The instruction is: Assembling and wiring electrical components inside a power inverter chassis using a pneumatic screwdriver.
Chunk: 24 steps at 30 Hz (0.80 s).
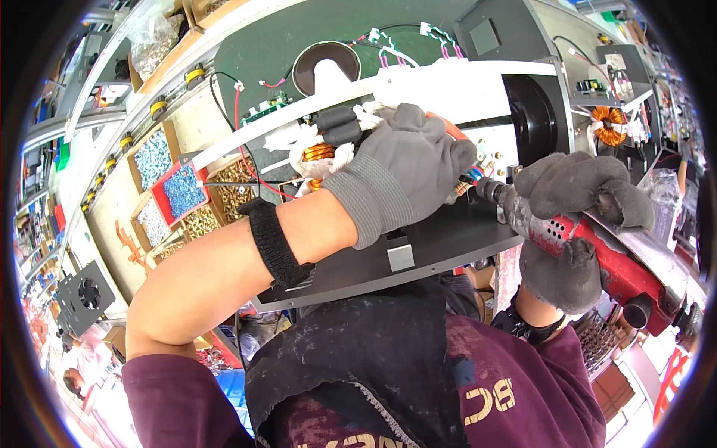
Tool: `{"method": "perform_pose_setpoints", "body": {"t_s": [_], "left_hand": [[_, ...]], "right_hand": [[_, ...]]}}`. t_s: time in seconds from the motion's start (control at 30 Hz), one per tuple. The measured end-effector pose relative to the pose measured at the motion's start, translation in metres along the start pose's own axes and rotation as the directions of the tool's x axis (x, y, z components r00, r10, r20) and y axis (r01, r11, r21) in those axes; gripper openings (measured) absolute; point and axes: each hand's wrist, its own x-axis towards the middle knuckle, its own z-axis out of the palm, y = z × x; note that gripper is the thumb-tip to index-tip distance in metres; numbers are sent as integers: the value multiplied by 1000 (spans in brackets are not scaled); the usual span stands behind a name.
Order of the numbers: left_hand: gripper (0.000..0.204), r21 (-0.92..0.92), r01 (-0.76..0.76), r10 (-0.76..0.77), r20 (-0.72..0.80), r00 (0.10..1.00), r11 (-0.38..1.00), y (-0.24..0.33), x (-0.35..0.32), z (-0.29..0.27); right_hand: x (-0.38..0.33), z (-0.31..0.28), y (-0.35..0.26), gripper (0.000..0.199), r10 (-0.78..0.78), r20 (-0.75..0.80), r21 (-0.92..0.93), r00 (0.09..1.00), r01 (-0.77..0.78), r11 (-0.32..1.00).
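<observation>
The gloved left hand (pixel 411 160) presses down on wiring atop the grey metal chassis (pixel 441 239); beside it, the gloved right hand (pixel 579 224) grips a red electric screwdriver (pixel 597 250).

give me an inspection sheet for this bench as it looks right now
surface: dark metal chassis panel lies across the bench
job's things: red power screwdriver, tip at the panel's edge; copper coil under the left hand
clutter: bins of small screws at left
grippers: left hand, gloved, presses on the parts; right hand, gloved, grips the screwdriver
cables: red and black wires run to a green circuit board
surroundings: second copper coil on a unit at right
</observation>
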Motion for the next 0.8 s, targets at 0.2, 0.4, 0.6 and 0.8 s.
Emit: {"method": "perform_pose_setpoints", "body": {"t_s": [0.2,0.4,0.6,0.8], "left_hand": [[15,-72,-4,34,421,906,997,-5,28,-33],[11,-114,24,25,410,912,993,-9,32,-42],[12,-240,18,74,369,927,971,-24,25,-34],[24,-266,-19,101,298,949,964,-21,24,-32]], "right_hand": [[-4,-26,4,34,78,51,12,996,-79,997],[-12,-19,21,36,-70,-87,303,994,94,948],[-5,13,-4,29,69,-179,20,981,-66,998],[9,-3,-9,32,162,73,17,984,-164,986]]}}
